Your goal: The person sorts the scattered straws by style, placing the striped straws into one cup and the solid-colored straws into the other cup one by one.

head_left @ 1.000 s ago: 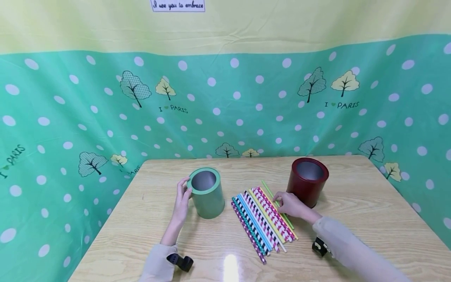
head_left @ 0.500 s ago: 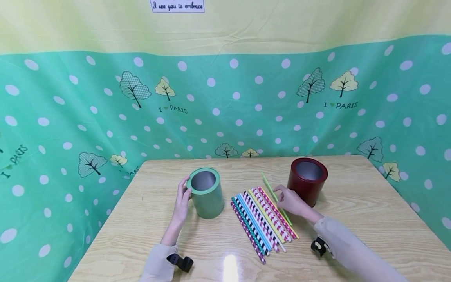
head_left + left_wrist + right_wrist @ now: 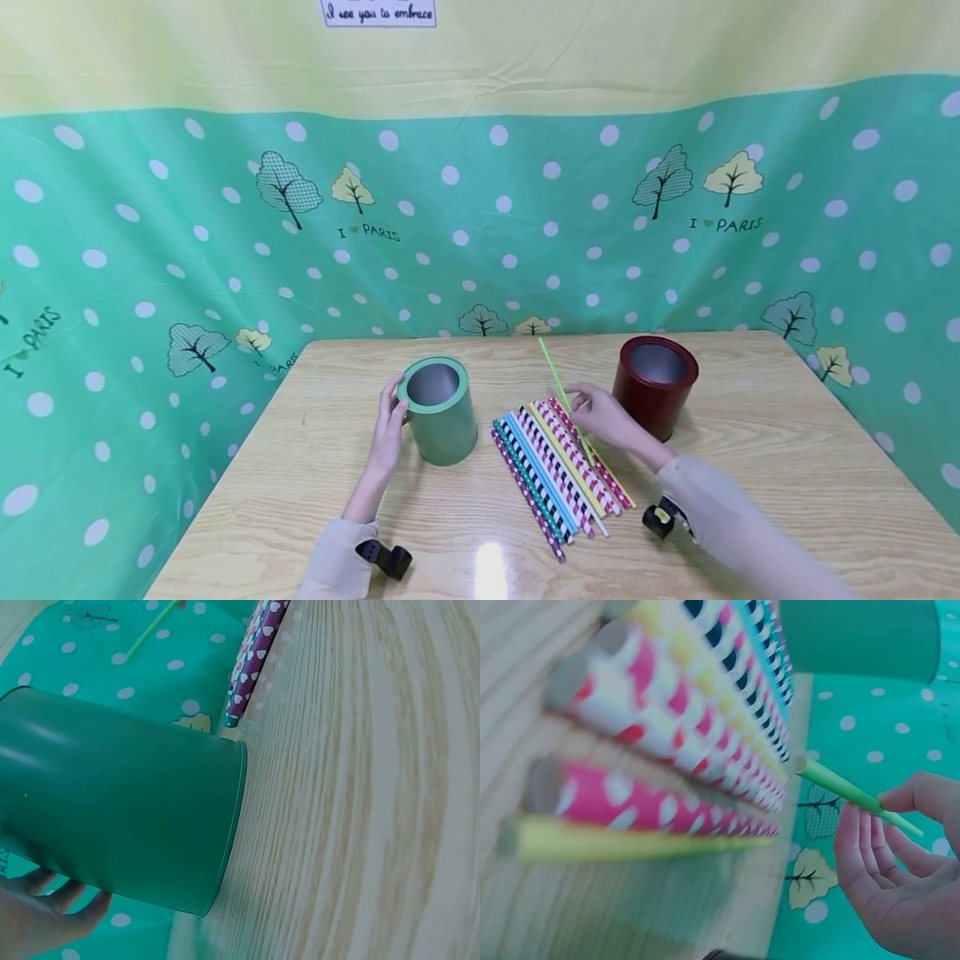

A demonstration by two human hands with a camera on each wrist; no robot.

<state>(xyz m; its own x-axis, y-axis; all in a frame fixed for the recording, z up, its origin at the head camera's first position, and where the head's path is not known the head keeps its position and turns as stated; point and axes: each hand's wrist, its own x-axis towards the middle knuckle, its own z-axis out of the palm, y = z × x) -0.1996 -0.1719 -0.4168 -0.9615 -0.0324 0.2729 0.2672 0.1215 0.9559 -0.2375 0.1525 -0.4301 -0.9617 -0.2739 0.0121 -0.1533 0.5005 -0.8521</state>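
A green canister [image 3: 442,421] stands upright, its mouth facing up. My left hand [image 3: 386,429] rests against its left side, fingertips at the rim and wall; in the left wrist view, loosely bent fingers touch the wall. My right hand [image 3: 600,414] pinches a light-green paper straw [image 3: 552,367] between thumb and fingertips, also plain in the right wrist view. This straw [image 3: 836,784] is raised and tilted, its lower end above the row. Patterned paper straws [image 3: 558,471] lie side by side in a slanting row on the table, partly under the right hand.
A dark red canister [image 3: 652,400] stands upright just behind and right of the right hand. The wooden table [image 3: 300,500] ends at a green polka-dot cloth [image 3: 480,217] hanging behind. Each wrist wears a black camera strap [image 3: 384,558].
The green straw, first lying right of the row, has been lifted and shifted left and upward in my right hand's pinch. My left hand and both canisters have stayed put.
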